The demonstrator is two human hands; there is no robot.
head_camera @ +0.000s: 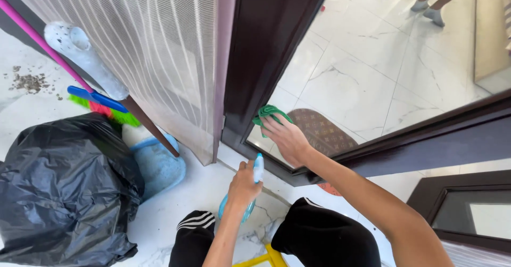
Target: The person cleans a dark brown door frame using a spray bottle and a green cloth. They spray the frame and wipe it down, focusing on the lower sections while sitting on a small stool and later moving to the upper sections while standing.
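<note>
The person's knees in black shorts (pixel 319 235) are closest to the camera, above a yellow bar (pixel 266 257) that may be a step or a ladder. Just above them the left hand (pixel 244 184) is closed around a light blue spray bottle (pixel 255 179), with the fingers wrapped around its neck and the nozzle turned toward the door. The right hand (pixel 287 136) is stretched forward, and its fingers are spread flat on a green cloth (pixel 270 114), which they press against the lower corner of the glass pane (pixel 383 70), next to the dark brown door frame (pixel 261 49). So the step in hand seems to be wiping the glass. I think the next move needs a steady pressure along the frame edge, and maybe a fresh spray first. On the left a black garbage bag (pixel 64 187), a blue dustpan (pixel 157 166) and a broom with a pink handle (pixel 98 103) stand on the white floor (pixel 32 107), beside a striped curtain (pixel 143 43).
</note>
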